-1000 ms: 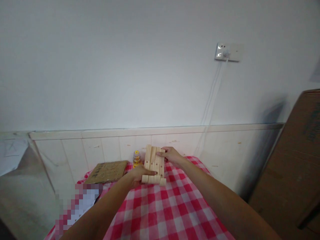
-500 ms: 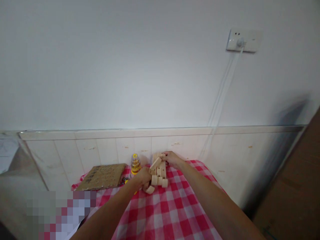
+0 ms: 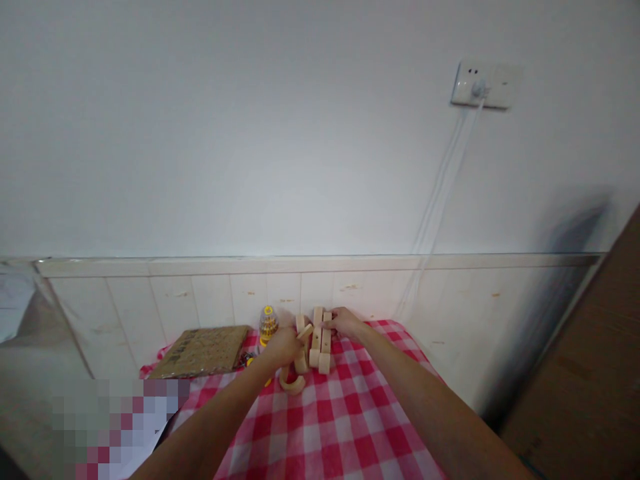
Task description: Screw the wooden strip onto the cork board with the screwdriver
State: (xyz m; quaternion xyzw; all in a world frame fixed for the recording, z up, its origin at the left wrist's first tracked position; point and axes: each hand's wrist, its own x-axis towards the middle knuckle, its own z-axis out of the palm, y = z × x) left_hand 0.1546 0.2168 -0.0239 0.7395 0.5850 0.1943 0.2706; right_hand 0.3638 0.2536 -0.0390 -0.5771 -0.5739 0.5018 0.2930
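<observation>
My left hand (image 3: 289, 346) is closed on a small wooden strip (image 3: 305, 333) that slants up to the right. Under and beside it stands a wooden block piece (image 3: 301, 361), and a curved wooden piece (image 3: 293, 385) lies nearer to me. My right hand (image 3: 345, 323) pinches the right side of a long wooden block (image 3: 327, 341) with holes in it. Left of that block, touching or nearly so, is another long wooden block (image 3: 317, 339). Behind my left hand is a clear dome-shaped case (image 3: 269, 324) with a yellow top and base, small pieces inside.
A red-and-white checked cloth (image 3: 320, 433) covers the table. A flat piece of cardboard (image 3: 203, 351) lies at the left, with small dark and yellow items (image 3: 249, 361) beside it. The panelled wall (image 3: 330, 287) rises right behind. A brown board (image 3: 575, 373) leans at the right.
The wooden pieces, bunched together before, now lie apart in a left and a right group. My left hand has shifted slightly up, and the curved piece shows more fully.
</observation>
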